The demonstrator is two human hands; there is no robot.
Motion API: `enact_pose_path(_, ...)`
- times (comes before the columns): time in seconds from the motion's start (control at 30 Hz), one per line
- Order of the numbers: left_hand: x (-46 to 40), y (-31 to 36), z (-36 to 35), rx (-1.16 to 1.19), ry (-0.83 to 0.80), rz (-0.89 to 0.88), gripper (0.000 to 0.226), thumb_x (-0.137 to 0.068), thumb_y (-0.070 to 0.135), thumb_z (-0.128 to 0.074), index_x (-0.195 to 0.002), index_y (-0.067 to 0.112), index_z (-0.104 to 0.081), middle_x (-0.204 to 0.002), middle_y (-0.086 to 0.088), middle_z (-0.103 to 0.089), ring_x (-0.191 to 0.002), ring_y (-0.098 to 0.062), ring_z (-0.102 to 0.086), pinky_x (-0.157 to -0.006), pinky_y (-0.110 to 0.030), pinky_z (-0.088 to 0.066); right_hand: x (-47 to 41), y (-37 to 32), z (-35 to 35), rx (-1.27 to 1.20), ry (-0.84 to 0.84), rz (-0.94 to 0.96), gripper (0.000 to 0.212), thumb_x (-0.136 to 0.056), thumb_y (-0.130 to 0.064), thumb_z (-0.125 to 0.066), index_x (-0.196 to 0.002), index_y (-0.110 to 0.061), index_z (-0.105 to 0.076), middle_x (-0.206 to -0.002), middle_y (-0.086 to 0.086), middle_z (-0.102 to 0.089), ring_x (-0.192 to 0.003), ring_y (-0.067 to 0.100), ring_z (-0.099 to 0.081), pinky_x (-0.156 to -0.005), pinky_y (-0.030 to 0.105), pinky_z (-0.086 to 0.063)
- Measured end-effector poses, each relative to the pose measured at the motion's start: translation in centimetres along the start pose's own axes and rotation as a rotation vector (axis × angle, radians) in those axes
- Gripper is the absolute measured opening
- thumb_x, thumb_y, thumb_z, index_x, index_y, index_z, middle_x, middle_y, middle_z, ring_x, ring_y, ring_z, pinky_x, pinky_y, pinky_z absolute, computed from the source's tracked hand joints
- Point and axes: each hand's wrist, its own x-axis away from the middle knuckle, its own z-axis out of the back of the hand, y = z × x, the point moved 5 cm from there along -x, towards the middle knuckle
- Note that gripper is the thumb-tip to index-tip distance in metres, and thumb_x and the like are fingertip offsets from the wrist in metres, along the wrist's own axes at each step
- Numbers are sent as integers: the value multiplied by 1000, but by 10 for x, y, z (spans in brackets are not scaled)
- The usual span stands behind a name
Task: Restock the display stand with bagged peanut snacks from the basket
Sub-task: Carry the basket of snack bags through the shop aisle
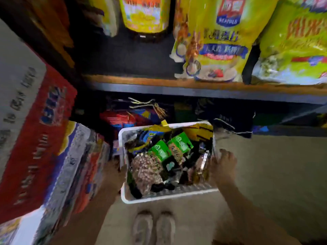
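Note:
A white plastic basket [169,195] is below me, above the floor and in front of the shelving. Both my hands hold it by its sides. My left hand [117,171] grips the left wall. My right hand [223,167] is against the right wall with its fingers spread over the rim. Inside lie several snack bags: a clear bag of peanuts [147,171] at the near left, two green-topped bags [169,147] in the middle, and dark and yellow packs [200,131] behind them. The picture is blurred.
A wooden shelf edge [177,84] runs across above the basket, carrying big yellow bags [217,41] and a bottle [145,16]. Stacked red and white cartons [35,129] stand close on the left. Dark lower shelf goods [134,115] lie behind the basket. My shoes [154,227] are on the beige floor.

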Motion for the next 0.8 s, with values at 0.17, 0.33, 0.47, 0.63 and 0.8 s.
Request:
enact_pose_path(0.17, -29, -17, -23, 8, -1, 100, 21, -91, 30, -49, -80, 11, -51, -62, -5, -48, -53, -20, -47, -46, -26, -36, -33, 22, -30, -175, -232, -150, 18, -95, -17, -41, -98, -1, -49, -95, 26, -58, -93, 42, -58, -70, 36, -38)
enact_pose_path(0.33, -36, -11, -21, 26, 144, 151, 31, -91, 32, -48, -65, 17, -45, -53, -9, -42, -47, -21, -41, -48, -30, -32, -49, 19, -27, -277, -253, -204, 30, -94, -23, -46, -66, -12, -39, -70, 11, -50, -74, 28, -50, -63, 31, -33)
enact_pose_path(0.47, -23, 1, -7, 4, 136, 138, 35, -94, 27, -48, -61, 17, -41, -51, -8, -38, -48, -21, -40, -51, -34, -34, -32, 19, -10, -353, -286, -227, 38, -91, -32, -49, -58, -14, -44, -70, 20, -57, -68, 30, -55, -69, 43, -48)
enact_pose_path(0.63, 31, 35, 36, -131, 49, 126, 28, -91, 27, -51, -67, 14, -45, -49, -8, -41, -47, -24, -42, -50, -32, -35, 45, 25, 51, -451, -304, -382, 32, -86, -23, -54, -58, -7, -51, -61, 18, -56, -56, 26, -51, -58, 38, -43)
enact_pose_path(0.8, 102, 95, 72, -224, -3, 78, 38, -88, 25, -54, -55, 20, -35, -48, -7, -41, -49, -25, -47, -51, -32, -38, 117, 32, 132, -585, -214, -478, 31, -86, -16, -52, -58, -6, -45, -55, 10, -43, -49, 20, -37, -48, 27, -27)
